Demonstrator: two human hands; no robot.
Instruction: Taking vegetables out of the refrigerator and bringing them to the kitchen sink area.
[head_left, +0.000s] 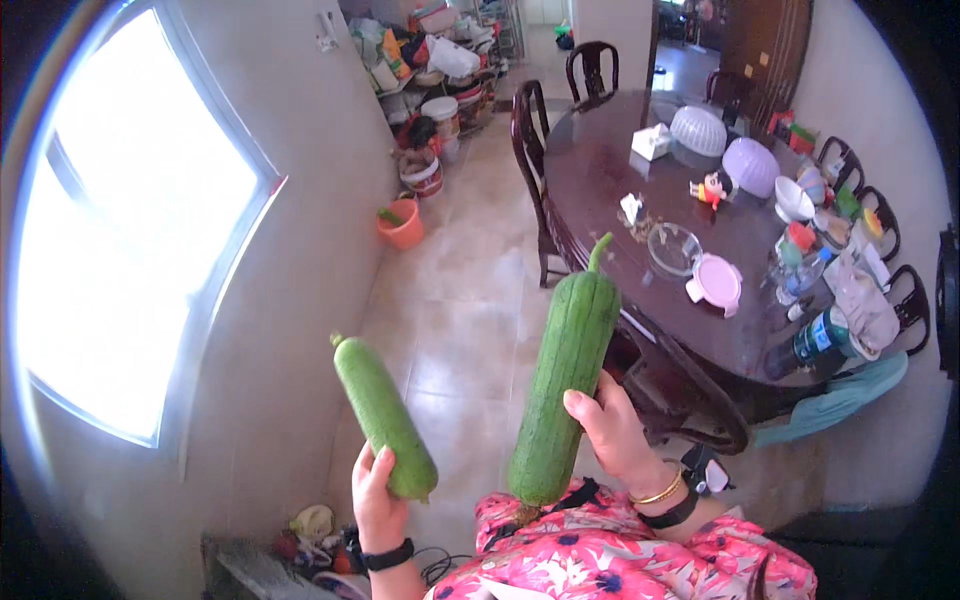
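Note:
My left hand (379, 487) grips the lower part of a smooth, light green gourd (382, 416), its thumb lying across the front. My right hand (619, 435) holds a larger, ridged loofah gourd (564, 382) from its right side, below the middle. This one is darker green, with a curved stem at the top and a dried blossom end at the bottom. Both gourds are raised nearly upright in front of me, tops tilted outward from each other, and do not touch. The fingers behind each gourd are partly hidden.
A dark wooden table (600, 180) with food covers, a glass bowl (675, 249), a pink lid (714, 283) and bottles stands at right, chairs around it. An orange bucket (403, 225) with something green inside sits by the left wall. Cluttered shelves (397, 94) stand further back.

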